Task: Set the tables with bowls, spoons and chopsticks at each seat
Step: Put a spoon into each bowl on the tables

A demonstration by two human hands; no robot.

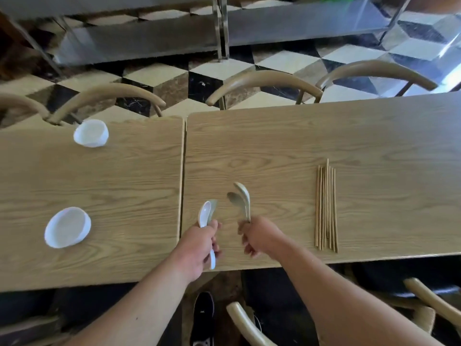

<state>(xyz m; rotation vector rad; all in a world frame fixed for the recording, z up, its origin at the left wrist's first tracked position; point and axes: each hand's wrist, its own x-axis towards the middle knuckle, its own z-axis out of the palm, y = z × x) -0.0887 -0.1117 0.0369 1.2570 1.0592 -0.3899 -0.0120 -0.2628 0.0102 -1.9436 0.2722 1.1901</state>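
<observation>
Two wooden tables stand side by side, the left table (112, 186) and the right table (374, 151). My left hand (199, 248) grips a white soup spoon (205, 216) above the seam between them, bowl end pointing away from me. My right hand (257, 236) holds another white spoon (243, 199) by its handle just above the right table, casting a shadow on the wood. Two white bowls sit on the left table: one at the far edge (91, 133), one nearer me (67, 227). A bundle of wooden chopsticks (326, 208) lies on the right table, right of my right hand.
Curved wooden chair backs line the far side (264, 82) and the near side (244, 323) of the tables. A steel counter (139, 41) stands beyond on a checkered floor. My black shoe (203, 315) shows below the table edge.
</observation>
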